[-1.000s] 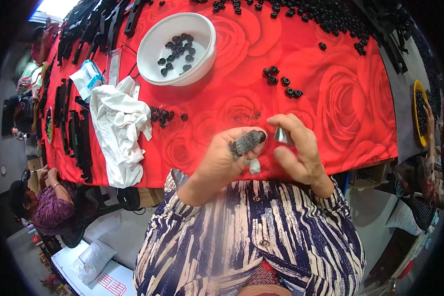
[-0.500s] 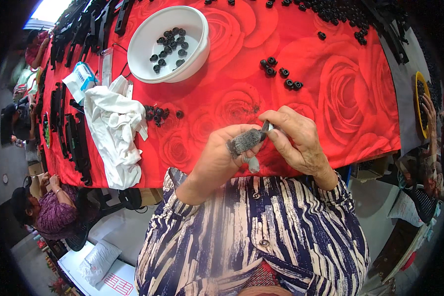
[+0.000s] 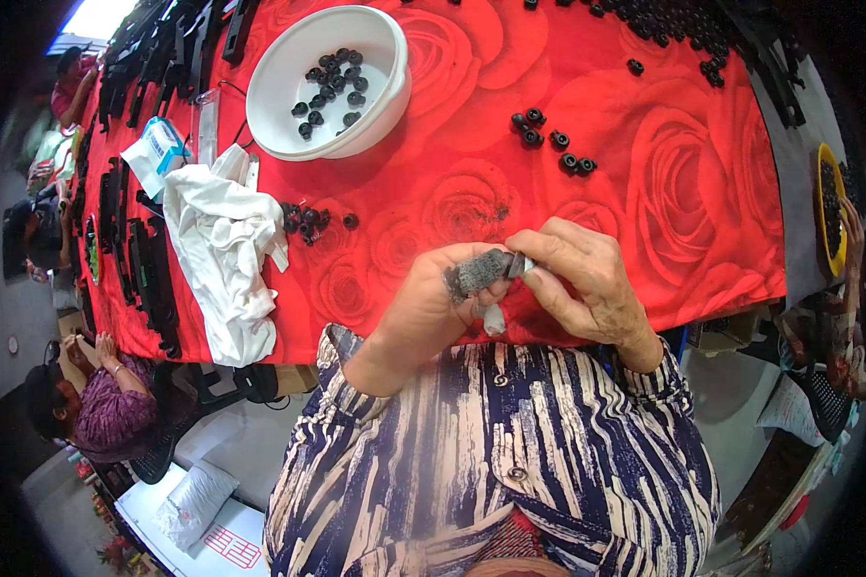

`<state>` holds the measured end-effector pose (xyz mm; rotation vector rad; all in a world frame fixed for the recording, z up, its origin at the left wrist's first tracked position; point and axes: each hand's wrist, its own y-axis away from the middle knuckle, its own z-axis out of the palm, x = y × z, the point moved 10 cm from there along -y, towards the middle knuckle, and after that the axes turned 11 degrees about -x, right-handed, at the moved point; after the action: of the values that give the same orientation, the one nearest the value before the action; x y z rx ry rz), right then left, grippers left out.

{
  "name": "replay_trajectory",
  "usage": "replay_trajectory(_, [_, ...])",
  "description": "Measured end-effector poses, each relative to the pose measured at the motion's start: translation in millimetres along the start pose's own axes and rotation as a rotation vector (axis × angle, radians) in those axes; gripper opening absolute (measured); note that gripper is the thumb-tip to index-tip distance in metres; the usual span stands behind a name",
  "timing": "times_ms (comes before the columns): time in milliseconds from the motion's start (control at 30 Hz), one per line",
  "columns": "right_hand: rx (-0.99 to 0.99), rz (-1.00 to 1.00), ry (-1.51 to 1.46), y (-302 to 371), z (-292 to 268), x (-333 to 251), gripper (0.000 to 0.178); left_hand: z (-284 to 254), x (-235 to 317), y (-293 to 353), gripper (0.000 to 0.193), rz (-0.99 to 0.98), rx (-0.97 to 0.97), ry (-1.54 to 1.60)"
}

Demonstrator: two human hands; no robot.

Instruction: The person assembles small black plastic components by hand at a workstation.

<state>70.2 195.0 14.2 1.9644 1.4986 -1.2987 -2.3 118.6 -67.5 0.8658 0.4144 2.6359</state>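
Observation:
My left hand (image 3: 416,306) is closed in front of my body, with a dark grey, speckled, fuzzy layer (image 3: 479,273) over its fingers. A small black part (image 3: 516,263) sits at its fingertips, where both hands meet. My right hand (image 3: 587,284) pinches thumb and fingers at that part, around a small thing with a pale, shiny edge (image 3: 527,263), its kind hidden by the fingers. Below the left fingers hangs a whitish, translucent scrap (image 3: 494,319). Dark crumbs (image 3: 501,212) are scattered on the red cloth just beyond.
A rose-patterned red tablecloth (image 3: 683,192) covers the table. A white bowl (image 3: 394,101) contains several black round parts; more lie in groups (image 3: 579,164). At left are a crumpled white cloth (image 3: 216,250) and long black pieces (image 3: 149,279). Other people sit at left; a hand reaches a yellow basin (image 3: 826,260).
My right hand has shifted slightly down and right, its fingers still pinched against the part. My left hand stays nearly in place. At left, a co-worker's hands have moved.

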Motion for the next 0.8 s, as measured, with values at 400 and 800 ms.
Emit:
replay_trajectory(400, [0.104,-0.189,0.19,3.4,-3.3,-33.0,0.042,18.8,-12.8,-0.4,0.016,-0.045,-0.165,0.151])
replay_trajectory(800, [0.254,0.078,0.056,18.1,-13.9,11.4,0.03,-24.7,234.9,46.7,0.026,0.649,0.659,-1.327])
